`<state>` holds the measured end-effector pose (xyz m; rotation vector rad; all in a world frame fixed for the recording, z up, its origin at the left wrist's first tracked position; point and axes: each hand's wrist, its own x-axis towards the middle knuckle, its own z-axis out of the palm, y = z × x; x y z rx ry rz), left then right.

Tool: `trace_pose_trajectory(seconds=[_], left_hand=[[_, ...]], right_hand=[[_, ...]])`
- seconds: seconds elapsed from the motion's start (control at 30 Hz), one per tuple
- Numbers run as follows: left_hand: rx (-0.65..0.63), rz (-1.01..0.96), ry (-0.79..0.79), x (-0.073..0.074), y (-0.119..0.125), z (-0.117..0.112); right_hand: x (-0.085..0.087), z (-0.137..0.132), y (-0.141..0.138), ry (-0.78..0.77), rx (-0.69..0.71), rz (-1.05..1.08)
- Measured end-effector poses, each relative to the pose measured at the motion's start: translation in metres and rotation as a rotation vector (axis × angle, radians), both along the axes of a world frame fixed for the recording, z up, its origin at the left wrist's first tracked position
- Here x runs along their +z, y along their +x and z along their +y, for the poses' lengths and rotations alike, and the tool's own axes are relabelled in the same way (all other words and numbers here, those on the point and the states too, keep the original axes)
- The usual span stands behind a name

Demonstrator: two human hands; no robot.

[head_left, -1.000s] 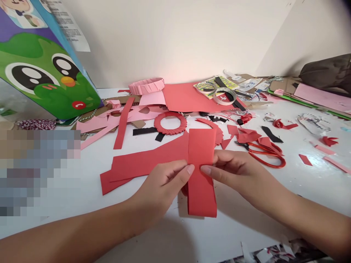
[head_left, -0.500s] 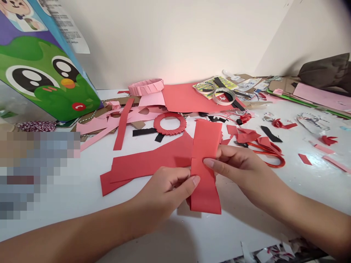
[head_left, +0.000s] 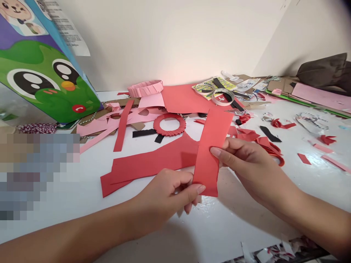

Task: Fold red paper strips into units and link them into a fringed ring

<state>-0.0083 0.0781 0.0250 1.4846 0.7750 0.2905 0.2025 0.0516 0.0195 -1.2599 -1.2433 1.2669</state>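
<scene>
A red paper strip [head_left: 212, 142] is held up over the desk [head_left: 153, 241] between the two hands, tilted so that its top end leans to the right. The left hand [head_left: 172, 190] pinches it near the lower left corner: the thumb lies flat on the front, and the other fingers are tucked behind and below the bottom edge. The right hand [head_left: 244, 159] grasps the right edge about midway up, with the thumb on the front face and the fingers curled behind. The strip's upper part stands free above both thumbs.

Just behind the left hand, longer red paper pieces [head_left: 153, 162] lie overlapping on the desk, partly covered by the strip. Beyond them lies a pleated red ring [head_left: 158, 125]. Near the right hand are red scraps [head_left: 246, 134] and an orange scissor handle [head_left: 281, 160], partly hidden.
</scene>
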Motion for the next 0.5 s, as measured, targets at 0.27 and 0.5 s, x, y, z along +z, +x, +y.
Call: trace_pose_trajectory(seconds=[0.27, 0.5], left_hand=[[0.119, -0.004, 0.097, -0.009, -0.001, 0.001], [0.160, -0.031, 0.084, -0.007, -0.001, 0.000]], right_hand=[[0.005, -0.001, -0.011, -0.246, 0.370, 0.037], [0.003, -0.004, -0.012, -0.262, 0.332, -0.084]])
